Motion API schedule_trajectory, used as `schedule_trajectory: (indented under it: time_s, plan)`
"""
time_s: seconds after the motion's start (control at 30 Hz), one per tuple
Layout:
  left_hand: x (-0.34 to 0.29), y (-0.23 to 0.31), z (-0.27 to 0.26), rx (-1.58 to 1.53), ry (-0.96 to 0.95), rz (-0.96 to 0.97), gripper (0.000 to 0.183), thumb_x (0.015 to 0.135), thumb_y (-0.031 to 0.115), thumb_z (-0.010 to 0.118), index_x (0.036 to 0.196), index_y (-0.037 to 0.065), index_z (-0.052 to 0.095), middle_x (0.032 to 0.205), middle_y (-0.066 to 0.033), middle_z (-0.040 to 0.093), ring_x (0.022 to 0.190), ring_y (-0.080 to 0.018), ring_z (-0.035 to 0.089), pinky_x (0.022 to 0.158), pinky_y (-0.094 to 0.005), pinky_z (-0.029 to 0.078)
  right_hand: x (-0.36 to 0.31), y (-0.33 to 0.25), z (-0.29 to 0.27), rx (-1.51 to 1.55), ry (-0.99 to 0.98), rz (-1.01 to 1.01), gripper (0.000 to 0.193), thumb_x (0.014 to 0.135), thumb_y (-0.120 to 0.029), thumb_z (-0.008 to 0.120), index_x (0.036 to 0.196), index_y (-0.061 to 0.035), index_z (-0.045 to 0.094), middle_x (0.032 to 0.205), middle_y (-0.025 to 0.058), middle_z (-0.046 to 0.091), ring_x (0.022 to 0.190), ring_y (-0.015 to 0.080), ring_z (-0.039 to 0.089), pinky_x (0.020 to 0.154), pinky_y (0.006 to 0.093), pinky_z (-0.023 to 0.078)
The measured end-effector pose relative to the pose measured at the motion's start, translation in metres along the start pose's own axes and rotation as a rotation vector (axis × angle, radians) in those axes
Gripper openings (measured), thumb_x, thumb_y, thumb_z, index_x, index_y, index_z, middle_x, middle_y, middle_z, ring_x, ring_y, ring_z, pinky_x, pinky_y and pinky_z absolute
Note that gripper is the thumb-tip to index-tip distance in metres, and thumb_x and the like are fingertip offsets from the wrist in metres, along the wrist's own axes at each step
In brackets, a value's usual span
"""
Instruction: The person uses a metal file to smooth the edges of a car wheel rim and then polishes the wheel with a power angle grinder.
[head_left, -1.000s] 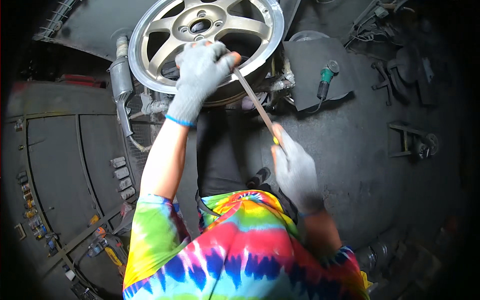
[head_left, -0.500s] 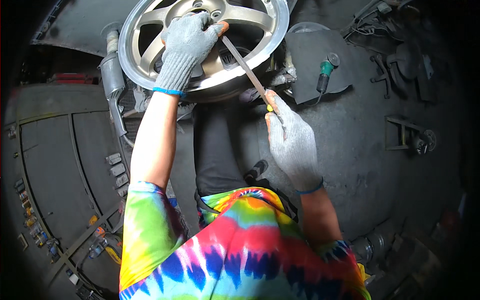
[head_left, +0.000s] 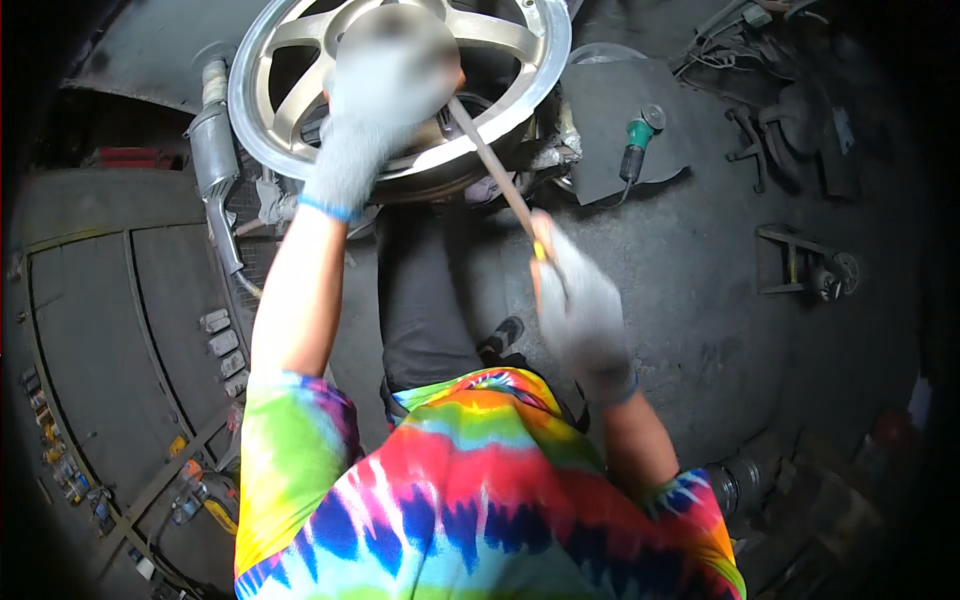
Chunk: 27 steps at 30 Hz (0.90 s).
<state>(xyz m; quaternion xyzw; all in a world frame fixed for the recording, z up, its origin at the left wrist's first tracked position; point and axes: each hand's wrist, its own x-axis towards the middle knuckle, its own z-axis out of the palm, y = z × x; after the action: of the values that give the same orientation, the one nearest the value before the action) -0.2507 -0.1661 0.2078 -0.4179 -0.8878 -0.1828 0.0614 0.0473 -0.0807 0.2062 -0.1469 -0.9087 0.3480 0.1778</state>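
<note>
Head feed, workshop floor (head_left: 700, 340) below me. I have both hands in view, well apart, in pale knit gloves. My right hand (head_left: 582, 310) is closed around the near end of a long flat bar (head_left: 490, 165), a bit of yellow (head_left: 540, 250) showing at the fingers. The bar slants up and to the left, crossing the near edge of a gold-spoked wheel (head_left: 495, 35) with a silver rim; its far end meets the side of my left hand (head_left: 375, 125). That hand lies over the wheel's middle (badly blurred there, so I cannot tell whether its fingers grip the bar, a spoke or neither). Wheel sits at the top of my view, face up, its upper edge cut off. Left of it: a silver canister (head_left: 213, 155) with a pipe. Right of it: a green and black grinder (head_left: 637, 138) on a dark sheet (head_left: 600, 130). Below, one dark trouser leg (head_left: 425, 290) and a shoe (head_left: 505, 335).
</note>
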Motion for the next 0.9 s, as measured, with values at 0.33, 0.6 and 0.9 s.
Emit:
schedule_trajectory:
  time_s: [0.33, 0.6, 0.9]
  plan:
    - [0.002, -0.003, 0.005, -0.092, 0.136, 0.040, 0.048, 0.085, 0.052, 0.072, 0.074, 0.006, 0.070, 0.069, -0.0167, 0.065, 0.071, -0.0343, 0.066, 0.064, -0.0467, 0.048, 0.005, -0.001, 0.000, 0.052, 0.003, 0.062, 0.037, 0.096, -0.006, 0.063, 0.132, -0.0003, 0.061, 0.121, 0.0204, 0.069, 0.090, 0.0339, 0.071, 0.078, 0.0379, 0.059]
    - [0.001, -0.007, -0.004, -0.056, 0.067, -0.002, 0.050, 0.087, 0.056, 0.071, 0.083, 0.007, 0.072, 0.075, -0.0143, 0.066, 0.075, -0.0314, 0.068, 0.066, -0.0423, 0.050, 0.007, -0.009, -0.002, 0.110, -0.025, 0.147, 0.038, 0.097, -0.006, 0.062, 0.134, -0.0026, 0.062, 0.127, 0.0213, 0.067, 0.099, 0.0345, 0.071, 0.086, 0.0385, 0.058]
    - [-0.013, 0.014, -0.007, -0.127, 0.019, -0.002, 0.052, 0.085, 0.058, 0.072, 0.080, 0.007, 0.070, 0.073, -0.0110, 0.067, 0.070, -0.0300, 0.066, 0.066, -0.0422, 0.051, -0.014, -0.011, -0.012, 0.023, -0.019, 0.186, 0.035, 0.096, -0.006, 0.062, 0.131, -0.0027, 0.065, 0.123, 0.0207, 0.069, 0.103, 0.0348, 0.070, 0.087, 0.0364, 0.056]
